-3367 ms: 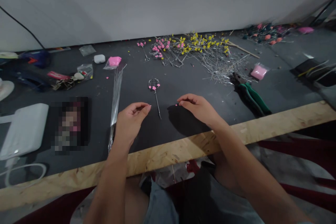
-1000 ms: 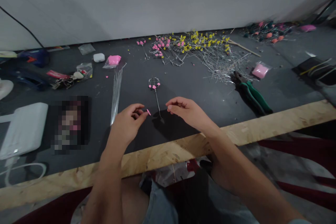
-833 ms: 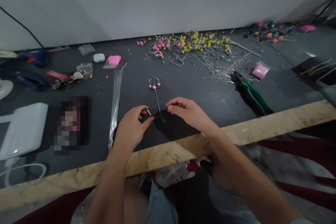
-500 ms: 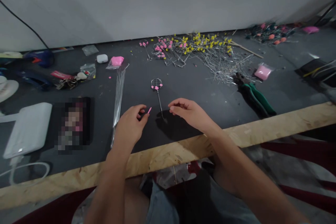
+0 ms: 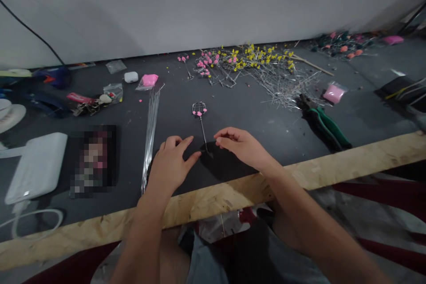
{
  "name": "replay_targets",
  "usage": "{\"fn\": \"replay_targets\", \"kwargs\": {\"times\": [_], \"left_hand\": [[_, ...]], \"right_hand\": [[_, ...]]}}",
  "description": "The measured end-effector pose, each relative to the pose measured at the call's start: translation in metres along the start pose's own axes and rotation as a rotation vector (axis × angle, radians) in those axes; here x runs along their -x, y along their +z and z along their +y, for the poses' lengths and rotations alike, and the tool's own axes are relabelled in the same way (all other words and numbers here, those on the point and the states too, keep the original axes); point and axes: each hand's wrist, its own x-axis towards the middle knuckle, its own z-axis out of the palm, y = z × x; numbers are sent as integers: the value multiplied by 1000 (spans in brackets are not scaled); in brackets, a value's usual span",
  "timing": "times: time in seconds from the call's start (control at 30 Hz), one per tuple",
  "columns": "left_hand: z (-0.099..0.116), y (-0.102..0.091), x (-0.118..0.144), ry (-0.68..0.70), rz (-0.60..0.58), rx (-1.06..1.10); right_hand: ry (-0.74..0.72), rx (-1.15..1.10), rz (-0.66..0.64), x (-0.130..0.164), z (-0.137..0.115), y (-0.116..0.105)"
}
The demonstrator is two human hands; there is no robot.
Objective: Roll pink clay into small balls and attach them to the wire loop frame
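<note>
On the dark tabletop between my hands lies a wire piece (image 5: pixel 203 128), with a small cage-like head dotted with pink bits and a twisted stem. My left hand (image 5: pixel 171 162) is left of the stem's lower end, its thumb and forefinger apart and nothing visible between them. To the right of the stem is my right hand (image 5: pixel 241 144), fingers curled and thumb pressed towards the forefinger; whatever is in that pinch is hidden or too small to make out. Straight silver wires (image 5: pixel 150 137) lie in a bundle just beyond my left hand's outer side.
Behind are pink-tipped wire pieces (image 5: pixel 208 60), yellow-tipped ones (image 5: pixel 256 57) and loose wires (image 5: pixel 286 88). Green-handled pliers (image 5: pixel 328 126) and a pink clay packet (image 5: pixel 334 92) lie right. Leftward are another pink clay lump (image 5: pixel 149 80), a phone (image 5: pixel 95 159) and a white power bank (image 5: pixel 38 166).
My left thumb and forefinger have spread, with the thumb lower and nearer the stem. The pink sliver at that thumb is no longer visible. My right hand keeps nearly the same pose.
</note>
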Motion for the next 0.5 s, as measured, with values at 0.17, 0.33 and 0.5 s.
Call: {"fn": "replay_targets", "kwargs": {"times": [0.17, 0.33, 0.5], "left_hand": [[-1, -1, -4, -19, 6, 75], [-2, -2, -9, -54, 13, 157], [-3, -3, -11, -71, 11, 193]], "right_hand": [[7, 27, 3, 0, 0, 0], [2, 29, 6, 0, 1, 1], [-6, 38, 4, 0, 1, 1]]}}
